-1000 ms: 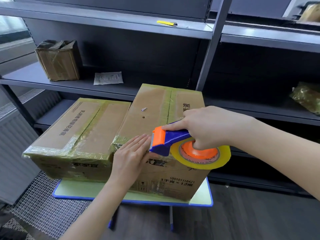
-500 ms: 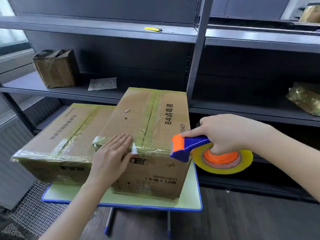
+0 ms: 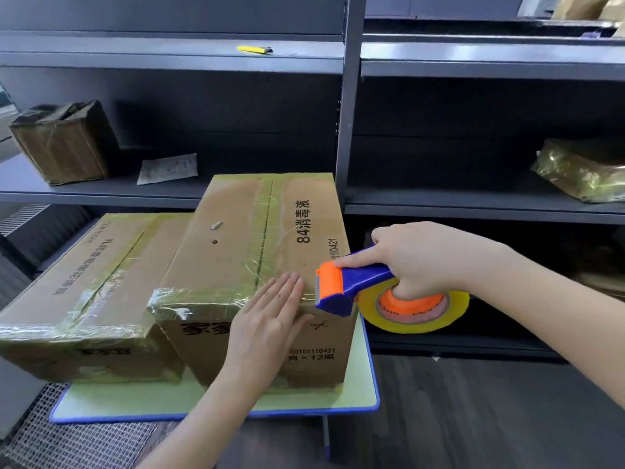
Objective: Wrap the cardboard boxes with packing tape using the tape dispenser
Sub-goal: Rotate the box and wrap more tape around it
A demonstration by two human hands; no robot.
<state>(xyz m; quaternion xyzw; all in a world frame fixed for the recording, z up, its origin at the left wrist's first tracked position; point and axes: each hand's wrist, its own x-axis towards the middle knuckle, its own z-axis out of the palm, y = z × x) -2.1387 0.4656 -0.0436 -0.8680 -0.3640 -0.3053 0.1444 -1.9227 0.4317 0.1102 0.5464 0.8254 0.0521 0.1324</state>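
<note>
Under the left hand point(image 3: 267, 319), the box point(image 3: 236, 265) print hides

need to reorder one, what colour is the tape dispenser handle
Blue, with an orange cutter head, on the tape dispenser; clearest in the head view.

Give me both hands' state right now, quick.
Left hand: open, flat, pressing on the front top edge of the taller cardboard box.
Right hand: closed around the tape dispenser, at the box's right corner.
</note>
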